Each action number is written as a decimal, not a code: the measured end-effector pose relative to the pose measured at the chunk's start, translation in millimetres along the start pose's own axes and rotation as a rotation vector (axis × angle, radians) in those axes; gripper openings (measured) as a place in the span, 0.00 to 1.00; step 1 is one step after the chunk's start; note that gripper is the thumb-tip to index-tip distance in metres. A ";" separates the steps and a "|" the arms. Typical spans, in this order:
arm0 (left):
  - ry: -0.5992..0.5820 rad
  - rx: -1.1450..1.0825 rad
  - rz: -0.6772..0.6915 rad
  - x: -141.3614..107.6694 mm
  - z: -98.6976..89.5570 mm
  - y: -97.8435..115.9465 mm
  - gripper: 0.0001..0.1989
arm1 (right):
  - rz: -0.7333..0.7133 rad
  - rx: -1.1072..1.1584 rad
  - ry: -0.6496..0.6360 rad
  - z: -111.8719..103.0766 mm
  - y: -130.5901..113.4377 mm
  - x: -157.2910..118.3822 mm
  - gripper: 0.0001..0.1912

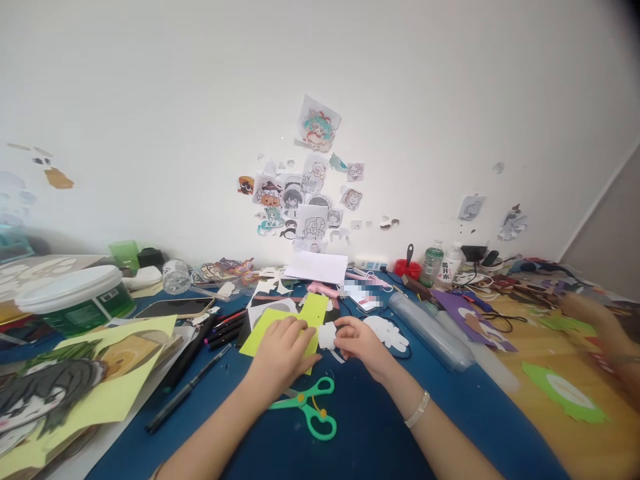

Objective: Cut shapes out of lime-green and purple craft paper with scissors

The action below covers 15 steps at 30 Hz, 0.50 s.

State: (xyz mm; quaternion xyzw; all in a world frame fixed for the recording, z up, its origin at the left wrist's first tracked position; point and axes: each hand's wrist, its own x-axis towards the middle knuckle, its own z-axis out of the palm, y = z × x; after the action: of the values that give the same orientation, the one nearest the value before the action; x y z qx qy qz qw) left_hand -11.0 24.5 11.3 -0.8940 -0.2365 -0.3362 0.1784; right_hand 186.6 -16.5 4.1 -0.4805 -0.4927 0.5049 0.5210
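Note:
My left hand [285, 343] lies with its fingers stretched over a yellow-green sheet of paper [257, 331], pressing it on the blue table cover. A small white paper piece [327, 335] is pinched between the thumb and fingers of my right hand [361, 341], close to the sheet's right edge. Green-handled scissors [301, 399] lie just below my left hand, the blade tips hidden under the wrist. A white paper cutout [387, 333] rests on the far side of my right hand.
Left of my hands are several black pens [227, 333], a phone [175, 307], a white-lidded tub [75, 300] and a drawing on yellow paper [135, 373]. A clear plastic roll [430, 330] lies to the right. Another person's blurred hand [583, 313] is at far right, near green paper [565, 393].

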 end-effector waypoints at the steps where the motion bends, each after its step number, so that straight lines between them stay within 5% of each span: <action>1: 0.029 0.040 0.036 0.2 2.4 5.3 0.10 | 0.009 0.054 -0.017 4.9 -2.7 3.6 0.19; 7: 0.260 0.051 0.010 -1.0 3.3 4.8 0.05 | 0.018 0.254 -0.042 27.9 -11.5 22.4 0.23; 11: 0.278 -0.003 -0.039 0.0 1.1 2.2 0.03 | 0.000 0.305 -0.025 32.8 -7.9 23.8 0.25; 15: 0.208 -0.282 -0.367 1.2 1.7 8.1 0.06 | -0.085 0.354 -0.026 30.0 -2.8 22.6 0.22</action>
State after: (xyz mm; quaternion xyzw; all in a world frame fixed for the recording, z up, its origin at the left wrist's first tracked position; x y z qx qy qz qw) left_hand -4.9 19.0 9.6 -0.8126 -0.3261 -0.4828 0.0115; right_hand 156.9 6.1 9.1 -0.3532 -0.4229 0.5674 0.6119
